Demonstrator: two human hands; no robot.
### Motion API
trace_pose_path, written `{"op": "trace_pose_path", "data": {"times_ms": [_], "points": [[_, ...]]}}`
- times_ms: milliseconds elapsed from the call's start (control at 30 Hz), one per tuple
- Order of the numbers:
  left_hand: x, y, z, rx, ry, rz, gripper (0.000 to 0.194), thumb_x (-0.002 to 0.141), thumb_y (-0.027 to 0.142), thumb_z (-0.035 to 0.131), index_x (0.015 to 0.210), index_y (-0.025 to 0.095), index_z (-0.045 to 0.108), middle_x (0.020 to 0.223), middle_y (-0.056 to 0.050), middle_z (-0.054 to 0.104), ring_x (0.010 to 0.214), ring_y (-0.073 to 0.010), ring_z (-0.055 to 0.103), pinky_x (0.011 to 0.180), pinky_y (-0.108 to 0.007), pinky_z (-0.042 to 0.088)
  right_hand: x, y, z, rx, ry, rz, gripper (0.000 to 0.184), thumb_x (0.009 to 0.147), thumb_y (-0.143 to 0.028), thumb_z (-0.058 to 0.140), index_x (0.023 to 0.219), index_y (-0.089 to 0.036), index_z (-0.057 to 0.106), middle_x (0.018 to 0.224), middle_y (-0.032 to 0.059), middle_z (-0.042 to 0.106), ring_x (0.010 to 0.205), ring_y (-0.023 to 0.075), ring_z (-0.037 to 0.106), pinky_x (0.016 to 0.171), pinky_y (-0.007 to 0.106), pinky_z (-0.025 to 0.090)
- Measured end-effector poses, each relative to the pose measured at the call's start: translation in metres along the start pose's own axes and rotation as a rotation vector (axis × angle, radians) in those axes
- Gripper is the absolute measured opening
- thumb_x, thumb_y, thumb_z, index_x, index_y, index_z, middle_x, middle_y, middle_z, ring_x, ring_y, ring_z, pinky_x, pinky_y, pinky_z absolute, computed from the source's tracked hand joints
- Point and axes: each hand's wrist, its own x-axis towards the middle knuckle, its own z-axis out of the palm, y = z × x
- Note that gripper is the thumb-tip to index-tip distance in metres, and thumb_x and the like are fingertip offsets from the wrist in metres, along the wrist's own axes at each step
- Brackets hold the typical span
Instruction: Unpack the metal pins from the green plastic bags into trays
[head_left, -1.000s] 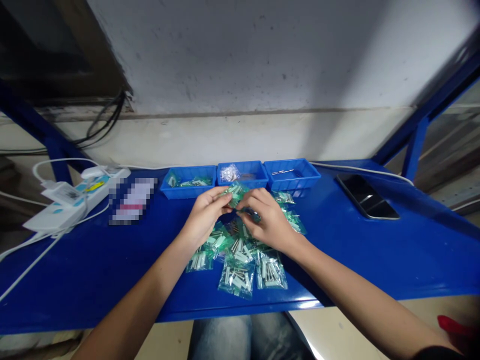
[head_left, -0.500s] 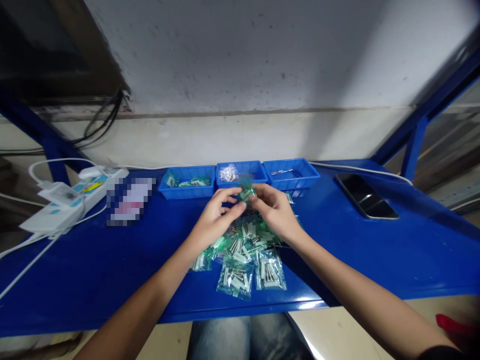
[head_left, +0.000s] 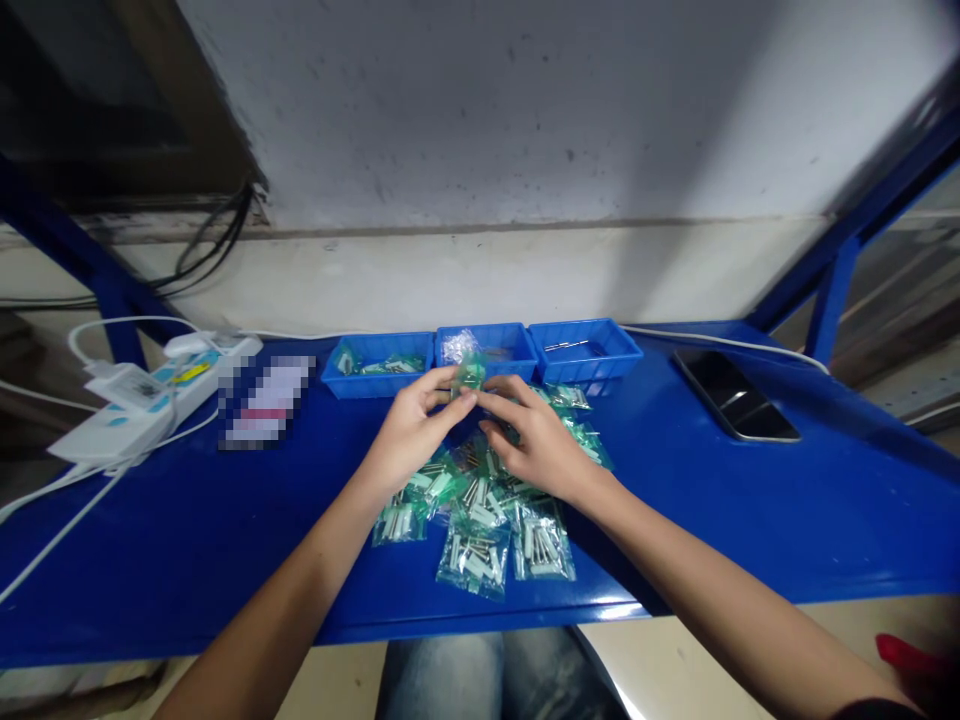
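My left hand (head_left: pixel 411 430) pinches a small green plastic bag (head_left: pixel 469 374) between thumb and fingers, just above the blue table (head_left: pixel 750 500). My right hand (head_left: pixel 534 440) is beside it, fingertips meeting the left hand's at the bag's lower edge, fingers curled. Beneath both hands lies a heap of several green bags of small white and metal parts (head_left: pixel 480 525). Behind the hands stand three blue trays: the left tray (head_left: pixel 375 362) holds green bags, the middle tray (head_left: pixel 491 345) a clear bag, the right tray (head_left: pixel 589 350) a thin metal piece.
A white power strip (head_left: pixel 142 400) with cables sits at the far left, next to a blurred flat card (head_left: pixel 266 400). A black phone (head_left: pixel 735 405) lies at the right. Blue frame posts rise at both sides; a wall stands behind.
The small bag held between my hands has shifted slightly left and stays pinched. My right hand has lowered a little towards the heap.
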Motion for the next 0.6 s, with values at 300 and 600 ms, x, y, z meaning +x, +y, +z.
{"op": "trace_pose_path", "data": {"times_ms": [300, 600], "points": [[0.034, 0.006, -0.048, 0.010, 0.562, 0.159, 0.026, 0.076, 0.021, 0.064, 0.100, 0.013, 0.060, 0.092, -0.007, 0.064, 0.087, -0.0184, 0.064, 0.083, -0.035, 0.054, 0.003, 0.004, -0.008, -0.005, 0.063, 0.057, 0.040, 0.087, -0.022, 0.045, 0.127, -0.021, 0.046, 0.115, 0.0097, 0.057, 0.105, 0.0234, 0.054, 0.088, 0.041, 0.046], [0.014, -0.015, -0.029, 0.757, 0.517, 0.371, 0.048, 0.079, 0.034, 0.061, 0.123, 0.017, 0.049, 0.130, -0.014, 0.042, 0.126, -0.0280, 0.038, 0.105, -0.045, 0.032, 0.003, 0.041, -0.008, -0.412, -0.051, 0.262, 0.044, 0.086, -0.031, 0.049, 0.124, -0.009, 0.052, 0.105, 0.0152, 0.061, 0.099, 0.0292, 0.051, 0.085, 0.042, 0.043]]}}
